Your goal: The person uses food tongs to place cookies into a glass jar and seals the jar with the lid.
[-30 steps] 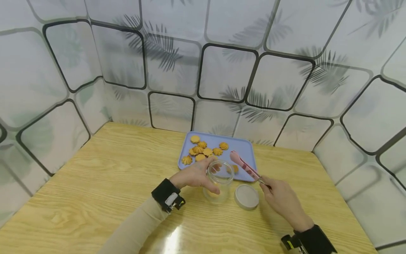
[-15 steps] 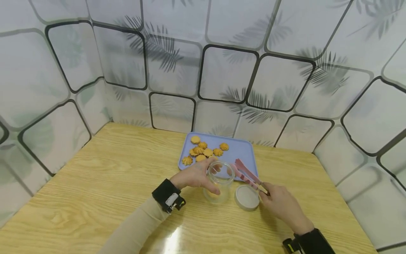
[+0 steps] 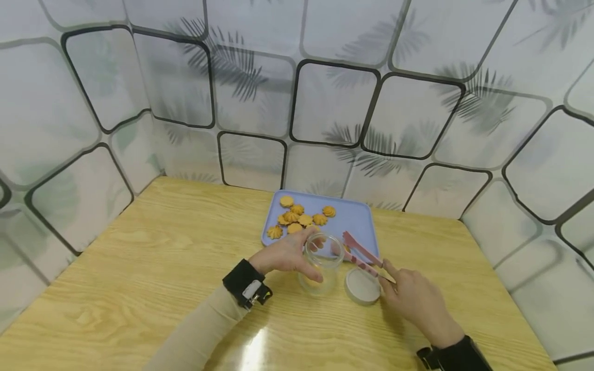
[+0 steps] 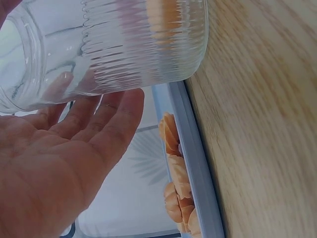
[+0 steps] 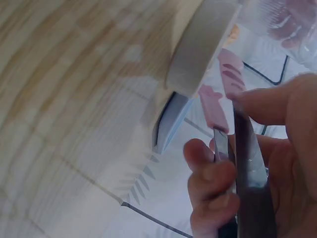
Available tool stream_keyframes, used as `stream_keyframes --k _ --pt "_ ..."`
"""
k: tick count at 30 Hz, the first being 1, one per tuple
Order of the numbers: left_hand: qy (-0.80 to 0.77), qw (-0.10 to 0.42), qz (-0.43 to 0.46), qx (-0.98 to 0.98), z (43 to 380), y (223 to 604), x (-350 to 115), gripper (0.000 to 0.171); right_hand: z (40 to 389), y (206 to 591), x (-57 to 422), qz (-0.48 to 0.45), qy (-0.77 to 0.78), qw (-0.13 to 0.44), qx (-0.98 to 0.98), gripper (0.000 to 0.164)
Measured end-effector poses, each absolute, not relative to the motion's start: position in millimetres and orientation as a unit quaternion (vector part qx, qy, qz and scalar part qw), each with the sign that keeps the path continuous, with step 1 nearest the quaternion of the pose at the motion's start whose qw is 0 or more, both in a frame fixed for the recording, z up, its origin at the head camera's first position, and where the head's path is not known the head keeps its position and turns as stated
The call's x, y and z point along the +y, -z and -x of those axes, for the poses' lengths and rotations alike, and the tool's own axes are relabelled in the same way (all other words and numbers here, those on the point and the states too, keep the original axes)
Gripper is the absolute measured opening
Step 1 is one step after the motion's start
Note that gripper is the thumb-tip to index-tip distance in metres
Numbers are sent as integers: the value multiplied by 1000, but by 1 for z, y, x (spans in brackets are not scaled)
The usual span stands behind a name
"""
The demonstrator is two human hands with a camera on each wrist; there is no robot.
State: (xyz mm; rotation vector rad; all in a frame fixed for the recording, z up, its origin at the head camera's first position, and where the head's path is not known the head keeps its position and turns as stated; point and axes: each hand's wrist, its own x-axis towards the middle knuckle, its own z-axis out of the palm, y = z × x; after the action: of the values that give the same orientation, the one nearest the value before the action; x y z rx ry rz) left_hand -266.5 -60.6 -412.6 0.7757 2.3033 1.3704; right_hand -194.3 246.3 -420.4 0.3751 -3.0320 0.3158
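W/in R grip [image 3: 414, 296] sit tongs [image 3: 364, 250], jar [image 3: 331, 272] in L grip [image 3: 286, 257].

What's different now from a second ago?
The pink tongs in the right hand have spread open, one side swinging toward the jar. Neither hand has let go of anything. The left hand stays around the jar; the lid and blue tray stayed put.

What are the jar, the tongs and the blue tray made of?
Jar: probably glass, clear and glossy, with bright highlights along its ribbed wall; clear plastic is possible.
Tongs: the handles look like polished metal, from their silvery reflections; the pink tips look matte, perhaps silicone or plastic.
Tray: likely plastic, smooth and low in sheen, one even colour; painted metal is possible.
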Motion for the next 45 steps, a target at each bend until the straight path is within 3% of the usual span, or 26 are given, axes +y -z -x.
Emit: stream_keyframes --k 7,14,20,27,45 --pt "-481 177 -269 815 266 412 -59 93 191 419 251 -110 -117 93 -983 47" --pt "-476 172 -275 817 267 412 -60 87 192 426 254 -106 -129 61 -984 49" --pt "-480 170 -276 815 267 410 -59 80 206 427 252 -88 -130 67 -985 48" --pt "-484 174 -278 811 267 411 -57 83 204 428 253 -73 -155 79 -982 46" --pt "-484 152 -285 813 268 420 -51 80 201 425 255 -90 -174 36 -980 44"
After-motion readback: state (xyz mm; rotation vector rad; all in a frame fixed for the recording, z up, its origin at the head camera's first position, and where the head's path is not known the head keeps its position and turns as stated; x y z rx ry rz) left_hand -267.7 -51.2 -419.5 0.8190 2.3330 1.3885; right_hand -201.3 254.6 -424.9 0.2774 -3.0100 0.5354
